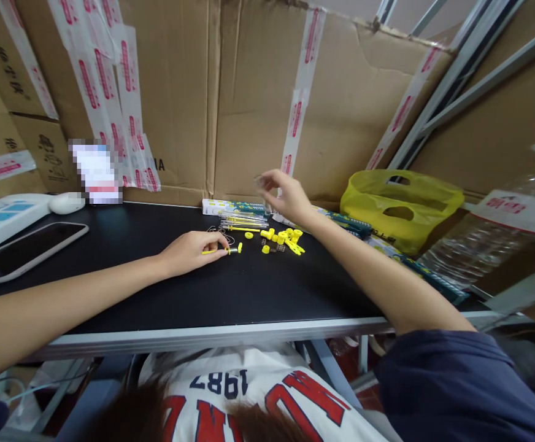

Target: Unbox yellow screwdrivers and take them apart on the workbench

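Note:
Low over the black tabletop, my left hand pinches a small yellow part with a metal piece at its right end. A small yellow piece is just beyond that tip. My right hand is raised behind the loose parts, thumb and forefinger curled toward each other around something thin and blurred that I cannot make out. Between and below the hands lie yellow plastic parts, small dark springs, a yellow ring and a bundle of clear and yellow rods.
Long printed boxes lie along the cardboard wall. On the right are a yellow plastic bag and a large clear bottle. A phone, a white mouse and a keyboard-like item are left.

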A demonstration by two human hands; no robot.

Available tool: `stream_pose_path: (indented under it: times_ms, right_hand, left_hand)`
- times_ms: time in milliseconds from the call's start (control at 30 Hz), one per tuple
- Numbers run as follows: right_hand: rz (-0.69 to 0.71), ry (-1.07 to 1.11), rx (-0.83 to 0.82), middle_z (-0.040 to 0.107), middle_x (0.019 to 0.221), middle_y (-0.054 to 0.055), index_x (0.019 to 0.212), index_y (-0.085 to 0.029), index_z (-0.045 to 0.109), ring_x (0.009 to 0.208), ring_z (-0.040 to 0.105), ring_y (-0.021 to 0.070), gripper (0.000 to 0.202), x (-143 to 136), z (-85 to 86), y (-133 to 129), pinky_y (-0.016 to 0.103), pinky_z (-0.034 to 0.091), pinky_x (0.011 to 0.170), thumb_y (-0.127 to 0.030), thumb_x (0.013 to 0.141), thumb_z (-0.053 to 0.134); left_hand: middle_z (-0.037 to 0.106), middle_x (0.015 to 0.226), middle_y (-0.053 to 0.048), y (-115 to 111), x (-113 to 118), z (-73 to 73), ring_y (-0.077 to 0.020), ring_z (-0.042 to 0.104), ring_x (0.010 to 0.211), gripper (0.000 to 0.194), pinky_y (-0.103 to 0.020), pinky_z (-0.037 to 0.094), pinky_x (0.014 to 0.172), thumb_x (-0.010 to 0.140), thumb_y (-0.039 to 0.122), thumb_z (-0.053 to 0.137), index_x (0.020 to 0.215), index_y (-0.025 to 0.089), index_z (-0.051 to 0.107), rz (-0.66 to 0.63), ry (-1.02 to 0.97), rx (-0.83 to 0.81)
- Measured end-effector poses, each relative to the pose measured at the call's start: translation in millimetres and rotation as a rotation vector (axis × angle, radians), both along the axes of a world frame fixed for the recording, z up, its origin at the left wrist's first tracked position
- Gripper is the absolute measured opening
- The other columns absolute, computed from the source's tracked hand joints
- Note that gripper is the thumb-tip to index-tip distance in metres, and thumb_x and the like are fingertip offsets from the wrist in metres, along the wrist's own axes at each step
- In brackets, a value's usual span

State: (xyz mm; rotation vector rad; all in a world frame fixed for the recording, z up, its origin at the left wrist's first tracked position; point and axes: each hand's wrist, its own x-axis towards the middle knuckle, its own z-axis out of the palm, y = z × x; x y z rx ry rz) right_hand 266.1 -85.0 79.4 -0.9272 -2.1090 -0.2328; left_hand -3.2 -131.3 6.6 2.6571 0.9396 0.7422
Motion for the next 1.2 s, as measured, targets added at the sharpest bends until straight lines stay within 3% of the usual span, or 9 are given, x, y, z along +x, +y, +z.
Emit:
stream_pose_path:
  times_ms: [67, 200, 367, 567, 1000, 1200]
  right_hand:
    - [-0.069, -0.188, -0.026, 0.062, 0.103, 0.009, 0.111, -0.015, 0.055, 0.087, 0.059, 0.0178, 0.026, -11, -2.3, 17, 0.033, 0.046, 0.081, -0.021, 0.086, 0.053]
    - [-0.25, -0.549, -0.002, 0.061, 0.113, 0.014, 0.118, -0.013, 0.056, 0.104, 0.055, 0.0242, 0.029, -29, -7.2, 48, 0.035, 0.043, 0.086, -0.019, 0.091, 0.046]
    - [-0.291, -0.775, -0.07, 0.06, 0.119, 0.015, 0.121, -0.013, 0.057, 0.11, 0.056, 0.0269, 0.032, -46, -14.3, 72, 0.035, 0.043, 0.087, -0.022, 0.091, 0.048]
    - [-0.289, -0.818, -0.127, 0.063, 0.118, 0.015, 0.121, -0.015, 0.06, 0.109, 0.06, 0.0266, 0.034, -56, -20.4, 83, 0.034, 0.046, 0.083, -0.021, 0.088, 0.054]
    - [-0.281, -0.796, -0.175, 0.065, 0.119, 0.013, 0.12, -0.018, 0.064, 0.104, 0.062, 0.0242, 0.034, -51, -24.8, 88, 0.031, 0.046, 0.082, -0.023, 0.087, 0.056]
    - [-0.318, -0.728, -0.116, 0.063, 0.118, 0.015, 0.12, -0.014, 0.062, 0.108, 0.058, 0.0264, 0.033, -50, -15.3, 63, 0.034, 0.043, 0.085, -0.027, 0.092, 0.051]
  left_hand:
    - [0.06, 0.071, 0.002, 0, 0, 0.4, -0.011, 0.051, 0.061, 0.028, -0.022, 0.036, 0.058, 0.088, 0.042, 0.051, 0.101, 0.021, 0.065, 0.001, 0.006, -0.007]
    - [0.059, 0.07, 0.002, -1, 1, 1.3, -0.0106, 0.05, 0.06, 0.028, -0.022, 0.035, 0.058, 0.087, 0.041, 0.052, 0.1, 0.02, 0.065, -0.004, 0.018, 0.008]
    - [0.059, 0.07, 0.002, -1, 2, 2.1, -0.0112, 0.05, 0.061, 0.03, -0.022, 0.035, 0.058, 0.087, 0.043, 0.05, 0.098, 0.019, 0.065, -0.014, 0.026, 0.011]
    - [0.059, 0.073, 0.001, -1, 0, 1.1, -0.012, 0.051, 0.064, 0.028, -0.023, 0.035, 0.059, 0.087, 0.042, 0.051, 0.095, 0.02, 0.066, -0.027, 0.037, 0.026]
    - [0.057, 0.074, 0.001, -1, 1, 2.2, -0.0132, 0.052, 0.067, 0.023, -0.023, 0.032, 0.059, 0.083, 0.04, 0.056, 0.091, 0.021, 0.066, -0.035, 0.091, 0.067]
    - [0.056, 0.074, 0.001, -1, 0, 3.2, -0.0125, 0.051, 0.068, 0.022, -0.023, 0.032, 0.06, 0.083, 0.037, 0.056, 0.091, 0.02, 0.066, -0.021, 0.111, 0.064]
